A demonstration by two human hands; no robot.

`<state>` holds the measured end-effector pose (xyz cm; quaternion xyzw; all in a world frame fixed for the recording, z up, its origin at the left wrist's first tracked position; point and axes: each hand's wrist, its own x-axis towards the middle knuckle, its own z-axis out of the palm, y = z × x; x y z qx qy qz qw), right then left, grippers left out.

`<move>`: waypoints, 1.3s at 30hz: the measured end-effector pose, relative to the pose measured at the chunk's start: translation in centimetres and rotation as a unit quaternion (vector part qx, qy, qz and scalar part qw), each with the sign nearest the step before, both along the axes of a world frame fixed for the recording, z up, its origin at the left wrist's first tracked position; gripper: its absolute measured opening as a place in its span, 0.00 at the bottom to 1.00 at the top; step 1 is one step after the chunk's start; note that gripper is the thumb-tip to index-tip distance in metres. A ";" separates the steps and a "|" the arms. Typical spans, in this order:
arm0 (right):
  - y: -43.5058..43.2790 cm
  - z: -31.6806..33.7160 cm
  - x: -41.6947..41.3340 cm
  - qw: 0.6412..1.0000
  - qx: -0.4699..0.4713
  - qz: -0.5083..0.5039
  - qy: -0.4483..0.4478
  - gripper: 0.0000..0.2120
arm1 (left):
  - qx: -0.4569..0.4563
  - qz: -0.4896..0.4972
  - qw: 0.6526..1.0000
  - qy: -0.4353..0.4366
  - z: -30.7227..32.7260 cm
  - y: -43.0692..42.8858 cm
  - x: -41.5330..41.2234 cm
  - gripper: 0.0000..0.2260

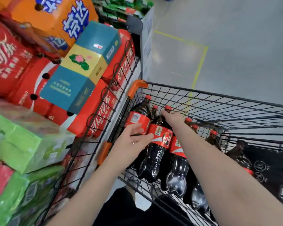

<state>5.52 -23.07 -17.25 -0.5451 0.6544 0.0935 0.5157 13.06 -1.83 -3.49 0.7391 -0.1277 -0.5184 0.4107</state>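
Observation:
Several large cola bottles with red labels and red caps lie side by side in a black wire shopping cart (219,97). My left hand (131,141) grips the label band of one cola bottle (153,154) in the cart's left part. My right hand (173,117) reaches over the same bottle's shoulder and holds it near the neck, just below its red cap (168,108). Another bottle (137,118) lies against the cart's left wall. More bottles (178,170) lie to the right, partly hidden by my right forearm.
A black wire display rack (95,137) on the left holds red cola cartons (15,62), an orange carton (55,17), a blue and yellow box (82,67) and green shrink-wrapped packs (23,144). Grey floor with yellow tape lines (199,66) spreads beyond the cart.

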 end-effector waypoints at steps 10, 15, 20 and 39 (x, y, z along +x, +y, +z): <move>0.1 -1.5 1.0 0.996 0.068 -0.054 0.004 0.43 | 0.052 -0.032 0.998 -0.009 -1.9 3.4 -0.6 0.32; 0.3 -1.1 0.6 0.997 0.062 -0.047 0.002 0.38 | 0.059 -0.069 0.995 -0.035 -2.5 2.8 -1.1 0.31; 0.7 0.4 -0.1 0.998 0.037 -0.056 -0.023 0.35 | 0.083 -0.072 0.993 -0.053 -4.2 3.2 -1.8 0.38; 4.8 6.6 -6.5 0.973 -0.043 -0.145 -0.175 0.34 | 0.144 -0.215 0.965 -0.051 -14.1 1.8 -5.2 0.71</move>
